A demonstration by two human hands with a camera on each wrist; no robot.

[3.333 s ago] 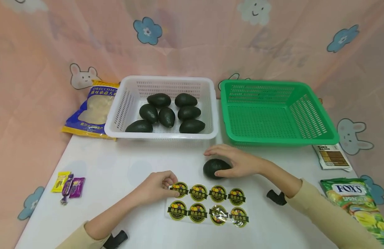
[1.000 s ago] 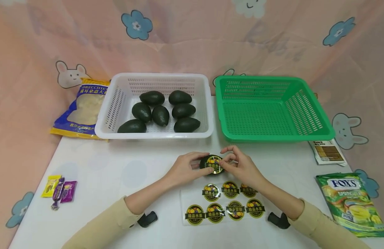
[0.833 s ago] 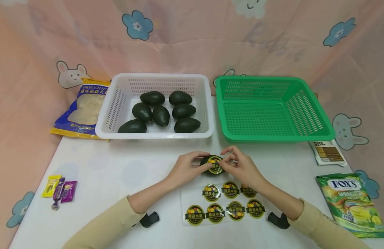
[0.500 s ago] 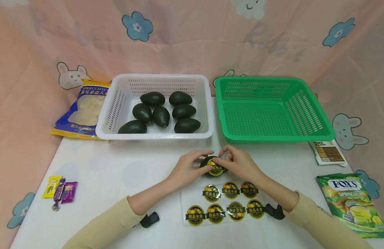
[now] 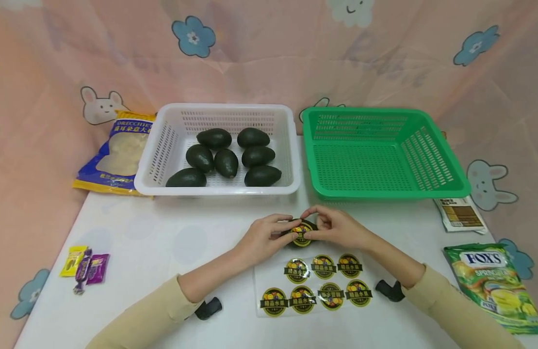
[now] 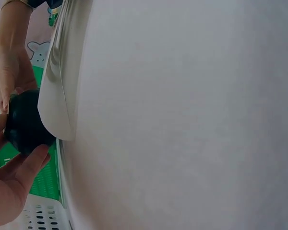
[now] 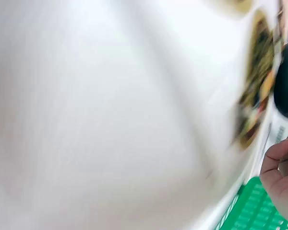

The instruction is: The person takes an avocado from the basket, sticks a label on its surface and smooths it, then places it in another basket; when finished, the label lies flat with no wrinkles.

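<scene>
In the head view a dark green avocado (image 5: 313, 226) is between my two hands just above the white table, a round black-and-gold fruit sticker (image 5: 301, 234) on its near face. My left hand (image 5: 264, 238) grips the avocado's left end, thumb on the sticker's left edge and fingers over the far side. On the other end my right hand (image 5: 340, 228) has its thumb against the sticker's right part and its index finger at the avocado's top. Fingers and thumb hold the avocado (image 6: 26, 122) in the left wrist view. The sticker sheet (image 5: 270, 281) lies flat on the near side.
Behind stand a white basket (image 5: 216, 190) with several avocados and, to its right, a green basket (image 5: 391, 194). A pasta bag (image 5: 116, 155) and small candies (image 5: 83, 265) lie left; a FOX'S bag (image 5: 491, 286) and a brown-and-white packet (image 5: 462, 215) lie right.
One sticker has gone from the sheet's top row onto the avocado. The left hand has moved from the sheet to the avocado; the right thumb has shifted across the sticker.
</scene>
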